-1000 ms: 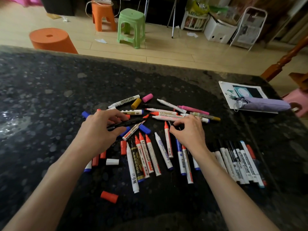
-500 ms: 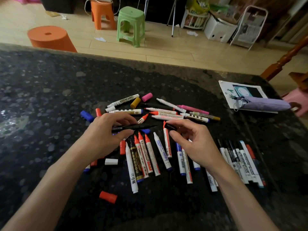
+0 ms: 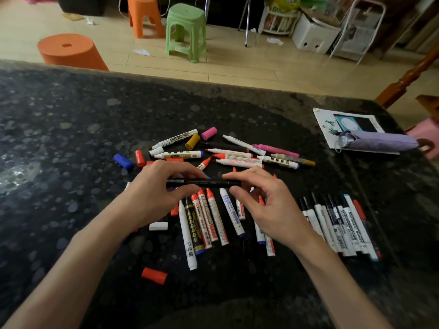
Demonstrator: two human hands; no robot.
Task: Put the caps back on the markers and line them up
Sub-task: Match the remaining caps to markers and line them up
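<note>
Dark speckled tabletop [image 3: 71, 119] was strewn with loose markers [image 3: 215, 217]. Just above them a black marker [image 3: 204, 182] lay crosswise, left hand [image 3: 152, 198] gripping its barrel, right hand [image 3: 270, 205] pinching the cap end, both equally near.

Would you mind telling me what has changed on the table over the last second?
The left hand lifted the black marker off the pile and holds it level. The right hand left the markers, picked up a black cap and brought it to the marker's right end, where it pinches it. The scattered markers, red cap and lined-up row stayed put.
</note>
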